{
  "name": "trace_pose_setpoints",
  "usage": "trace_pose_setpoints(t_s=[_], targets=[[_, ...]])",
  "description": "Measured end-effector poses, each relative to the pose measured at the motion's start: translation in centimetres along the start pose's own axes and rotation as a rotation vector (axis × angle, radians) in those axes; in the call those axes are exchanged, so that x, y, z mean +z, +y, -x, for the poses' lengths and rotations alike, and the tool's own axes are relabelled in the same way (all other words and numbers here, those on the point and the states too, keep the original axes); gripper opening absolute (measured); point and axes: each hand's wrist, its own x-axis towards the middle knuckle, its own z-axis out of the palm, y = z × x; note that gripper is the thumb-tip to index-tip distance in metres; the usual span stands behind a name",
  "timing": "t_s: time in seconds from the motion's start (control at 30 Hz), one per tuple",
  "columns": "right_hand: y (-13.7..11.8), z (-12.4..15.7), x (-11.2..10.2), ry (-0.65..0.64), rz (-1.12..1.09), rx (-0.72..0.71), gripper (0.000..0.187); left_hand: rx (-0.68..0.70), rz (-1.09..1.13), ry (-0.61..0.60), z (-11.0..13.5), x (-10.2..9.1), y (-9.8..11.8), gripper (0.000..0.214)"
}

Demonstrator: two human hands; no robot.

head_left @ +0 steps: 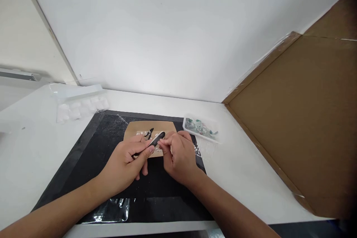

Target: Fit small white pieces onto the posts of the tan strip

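Note:
My left hand (pixel 122 160) is closed around a slim black piece (pixel 158 139) with a rounded end and a pale edge, held slanting up to the right. At that rounded end, the fingertips of my right hand (pixel 180 156) are pinched together; whatever is between them is too small to make out. Below and behind both hands lies a tan card (pixel 149 125), partly covered by them. Small white bits (pixel 139 133) are scattered on the card, along with a thin black item (pixel 151 132) whose kind I cannot tell.
The card rests on a black mat (pixel 92 163) taped to a white table (pixel 242 178). A white tray (pixel 201 134) of greenish scraps stands at the right, near more white bits (pixel 196 151). Clear compartmented plastic (pixel 80 108) sits back left. Cardboard (pixel 295 119) walls the right side.

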Motion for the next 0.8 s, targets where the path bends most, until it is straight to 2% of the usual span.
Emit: trace_pose_setpoints(t_s=[0.13,0.27,0.37,0.5,0.57,0.67,0.8], targets=[[0.1,0.0,-0.1,0.036,0.042,0.027,0.014,0.007,-0.001,-0.005,0.0,0.0,0.1,0.053],[-0.2,0.0,-0.1,-0.006,0.002,-0.025,0.017,0.044,-0.019,0.002,0.0,0.0,0.1,0.054],[-0.6,0.0,-0.1,0.027,0.025,0.004,0.015,0.068,-0.042,0.019,0.1,-0.1,0.1,0.054],[-0.8,0.0,-0.2,-0.038,0.014,-0.012,0.015,0.133,-0.092,0.045,0.0,-0.1,0.1,0.053],[-0.6,0.0,-0.2,-0.009,0.029,0.018,0.014,0.157,-0.112,0.048,0.0,-0.1,0.1,0.053],[-0.1,-0.2,-0.3,0.043,0.003,0.061,0.013,0.180,-0.144,0.048,0.0,-0.1,0.1,0.049],[0.5,-0.2,-0.8,0.054,-0.113,0.110,0.013,0.208,-0.180,0.022,0.0,-0.1,0.0,0.032]])
